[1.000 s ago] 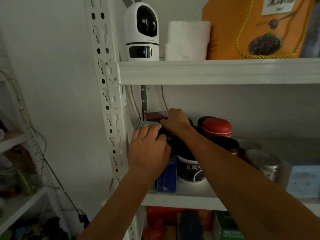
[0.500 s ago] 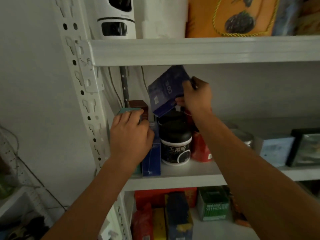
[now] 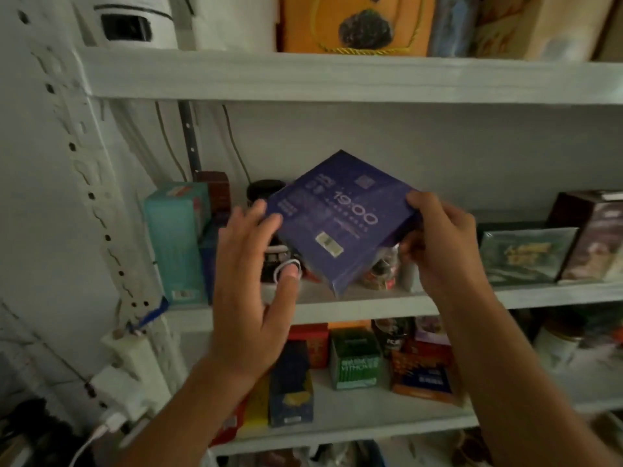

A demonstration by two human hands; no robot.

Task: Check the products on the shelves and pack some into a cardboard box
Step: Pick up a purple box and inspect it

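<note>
Entry 1, far left of the middle shelf (image 3: 371,306): teal carton (image 3: 175,241), upright, close to the rack post (image 3: 84,197); not handled by me.

Entry 2, my left hand (image 3: 249,298): fingers straight and spread, thumb out, holding nothing. Its fingertips lay at the left edge of the purple box (image 3: 340,224); I could not tell touching from just short.

Entry 3, centre: the purple box, flat, marked "19:00" in white. It hung in the air in front of the middle shelf, clear of the board, with dark jars (image 3: 263,193) partly hidden behind it. The broad printed face was turned toward me. One corner pointed up toward the upper shelf (image 3: 337,79) and the opposite corner pointed down at the shelf's front edge, diamond-wise. The face looked near square, so I could not fix its long axis. The print ran from upper left down to lower right.

Entry 4, my right hand (image 3: 441,244): curled round the box's right corner, thumb on the printed face, fingers beneath; I judged it bore the weight.

Entry 5, far right: dark picture boxes (image 3: 526,254), standing on the same shelf, untouched.

Progress, as I judged it: one product was off the shelf and under inspection. The cardboard box was out of view and I saw nothing packed. The verdict on this item, its packing and the other shelves were left
</note>
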